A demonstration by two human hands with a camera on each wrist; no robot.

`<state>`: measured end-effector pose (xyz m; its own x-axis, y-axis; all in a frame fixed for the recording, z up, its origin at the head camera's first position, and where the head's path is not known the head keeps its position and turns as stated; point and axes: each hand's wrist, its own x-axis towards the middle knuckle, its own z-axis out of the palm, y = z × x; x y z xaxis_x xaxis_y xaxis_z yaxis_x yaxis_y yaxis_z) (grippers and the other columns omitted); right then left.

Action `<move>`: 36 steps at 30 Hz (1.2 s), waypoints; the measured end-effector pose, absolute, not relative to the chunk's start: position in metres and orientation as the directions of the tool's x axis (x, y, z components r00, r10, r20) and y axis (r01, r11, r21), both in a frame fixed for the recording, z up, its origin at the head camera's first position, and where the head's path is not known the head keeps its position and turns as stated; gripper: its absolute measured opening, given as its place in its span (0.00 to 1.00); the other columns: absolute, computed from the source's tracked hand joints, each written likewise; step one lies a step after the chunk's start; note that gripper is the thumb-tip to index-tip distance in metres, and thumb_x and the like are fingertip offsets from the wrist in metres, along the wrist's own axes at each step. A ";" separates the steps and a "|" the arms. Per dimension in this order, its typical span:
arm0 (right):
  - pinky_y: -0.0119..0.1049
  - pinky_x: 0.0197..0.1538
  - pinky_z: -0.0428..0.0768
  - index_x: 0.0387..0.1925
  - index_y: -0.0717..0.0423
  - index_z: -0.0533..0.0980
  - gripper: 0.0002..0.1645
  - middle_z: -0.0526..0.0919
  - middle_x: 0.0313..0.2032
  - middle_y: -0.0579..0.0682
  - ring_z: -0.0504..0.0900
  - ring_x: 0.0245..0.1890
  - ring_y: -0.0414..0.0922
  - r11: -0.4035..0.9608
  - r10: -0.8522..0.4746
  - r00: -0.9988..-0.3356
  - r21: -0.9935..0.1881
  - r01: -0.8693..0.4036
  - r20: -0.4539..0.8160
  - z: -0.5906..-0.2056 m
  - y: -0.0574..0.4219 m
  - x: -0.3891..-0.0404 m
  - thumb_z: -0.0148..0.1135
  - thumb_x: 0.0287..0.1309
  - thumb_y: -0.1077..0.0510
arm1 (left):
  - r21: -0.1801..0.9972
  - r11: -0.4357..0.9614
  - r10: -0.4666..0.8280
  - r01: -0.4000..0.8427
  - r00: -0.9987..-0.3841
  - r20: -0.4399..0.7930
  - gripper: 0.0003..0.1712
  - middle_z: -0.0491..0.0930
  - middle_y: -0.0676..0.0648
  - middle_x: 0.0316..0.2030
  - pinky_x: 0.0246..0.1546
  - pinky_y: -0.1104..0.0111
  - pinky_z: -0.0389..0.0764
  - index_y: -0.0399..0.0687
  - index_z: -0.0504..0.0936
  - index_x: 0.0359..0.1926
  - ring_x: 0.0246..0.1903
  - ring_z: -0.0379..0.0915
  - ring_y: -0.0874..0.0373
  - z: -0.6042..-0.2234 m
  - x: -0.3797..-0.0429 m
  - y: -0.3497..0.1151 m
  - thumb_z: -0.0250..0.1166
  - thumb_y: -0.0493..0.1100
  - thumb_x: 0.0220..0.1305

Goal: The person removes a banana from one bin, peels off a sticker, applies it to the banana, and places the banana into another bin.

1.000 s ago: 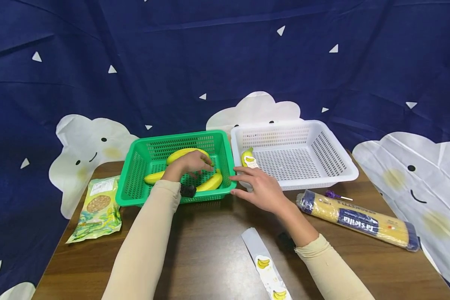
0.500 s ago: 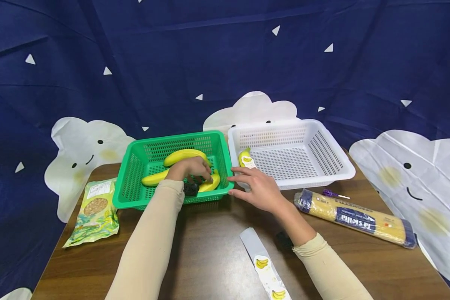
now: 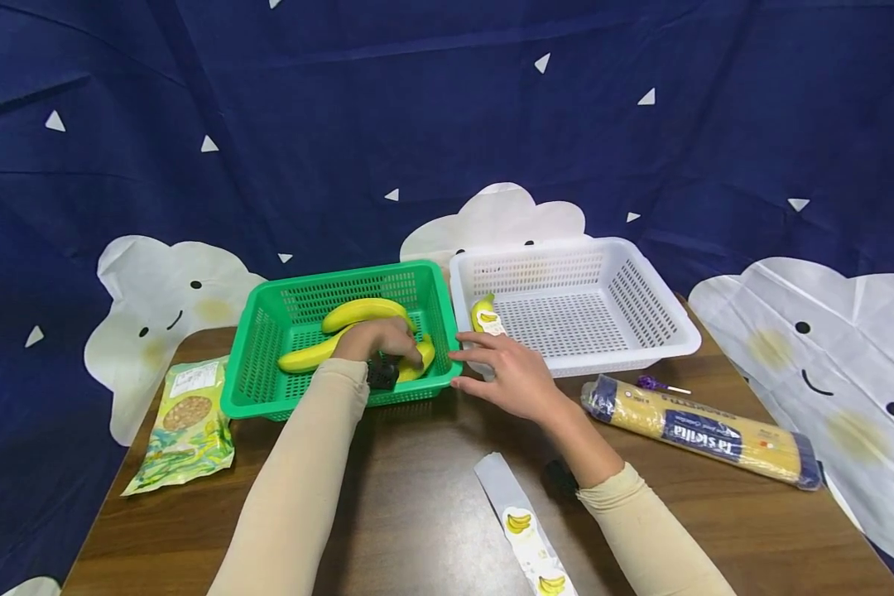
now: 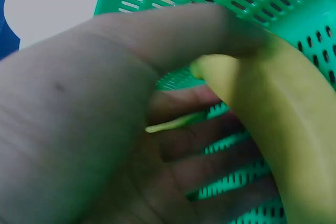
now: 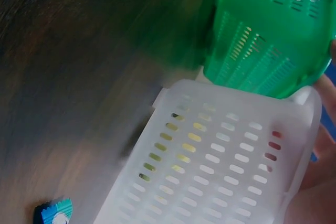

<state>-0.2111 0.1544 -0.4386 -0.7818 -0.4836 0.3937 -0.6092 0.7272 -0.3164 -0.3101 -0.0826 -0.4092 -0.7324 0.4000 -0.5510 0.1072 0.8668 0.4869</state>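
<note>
My left hand [image 3: 387, 339] reaches down into the green basket [image 3: 234, 406] and grips a yellow banana [image 3: 423, 358] near its right front corner. In the left wrist view the thumb lies over that banana [image 4: 302, 114], with the fingers spread on its other side. Two more bananas lie in the basket, one at the back [image 3: 361, 311] and one at the left [image 3: 305, 358]. My right hand [image 3: 512, 374] rests with extended fingers where the green basket meets the white basket [image 3: 626, 359]. Inside the white one, at its left end, lies a banana [image 3: 481, 311] bearing a banana-picture sticker.
A strip of banana stickers [image 3: 501, 480] lies on the table [image 3: 410, 505] between the forearms. To the right are a spaghetti pack [image 3: 704, 434] and a purple-wrapped lollipop [image 3: 650, 382]. Left of the green basket sits a green-yellow food bag [image 3: 182, 430]. A dark blue cloth [image 3: 328, 132] hangs behind.
My left hand has moved slightly right and down onto the right-hand banana, its fingers closing around it. The right hand keeps its place at the rims. The head view has shifted slightly.
</note>
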 end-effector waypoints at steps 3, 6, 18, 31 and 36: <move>0.46 0.47 0.76 0.51 0.36 0.82 0.27 0.73 0.61 0.38 0.72 0.59 0.43 0.727 -0.482 -0.783 -0.319 -0.608 0.392 -0.439 0.154 -0.211 0.60 0.55 0.30 | 0.508 0.854 0.415 0.113 -0.737 -0.534 0.13 0.74 0.44 0.27 0.35 0.57 0.79 0.44 0.74 0.24 0.31 0.74 0.49 -0.405 -0.310 -0.084 0.67 0.46 0.54; 0.45 0.47 0.76 0.51 0.36 0.82 0.27 0.73 0.61 0.37 0.72 0.58 0.43 0.727 -0.480 -0.784 -0.321 -0.607 0.394 -0.439 0.155 -0.211 0.60 0.55 0.30 | 0.536 0.835 0.434 0.123 -0.745 -0.507 0.12 0.76 0.43 0.28 0.34 0.56 0.81 0.42 0.76 0.26 0.35 0.76 0.46 -0.397 -0.310 -0.085 0.67 0.46 0.55; 0.45 0.45 0.77 0.51 0.38 0.82 0.27 0.74 0.60 0.39 0.72 0.58 0.43 0.725 -0.477 -0.784 -0.326 -0.606 0.397 -0.440 0.155 -0.210 0.61 0.55 0.31 | 0.641 0.743 0.490 0.196 -0.811 -0.320 0.30 0.77 0.44 0.48 0.34 0.60 0.82 0.39 0.77 0.57 0.40 0.77 0.52 -0.373 -0.312 -0.095 0.69 0.50 0.56; 0.46 0.46 0.77 0.52 0.38 0.82 0.28 0.74 0.60 0.39 0.72 0.58 0.44 0.721 -0.479 -0.782 -0.330 -0.610 0.399 -0.441 0.155 -0.210 0.61 0.55 0.31 | 0.618 0.705 0.512 0.348 -0.852 -0.104 0.35 0.80 0.45 0.45 0.36 0.63 0.79 0.41 0.75 0.60 0.34 0.78 0.54 -0.323 -0.275 -0.101 0.70 0.55 0.55; 0.46 0.46 0.77 0.52 0.38 0.82 0.27 0.74 0.60 0.40 0.72 0.58 0.44 0.719 -0.481 -0.781 -0.330 -0.612 0.399 -0.439 0.154 -0.211 0.62 0.55 0.32 | 0.567 0.702 0.541 0.431 -0.840 -0.031 0.35 0.81 0.49 0.43 0.38 0.65 0.78 0.44 0.77 0.59 0.40 0.76 0.56 -0.307 -0.256 -0.097 0.69 0.58 0.54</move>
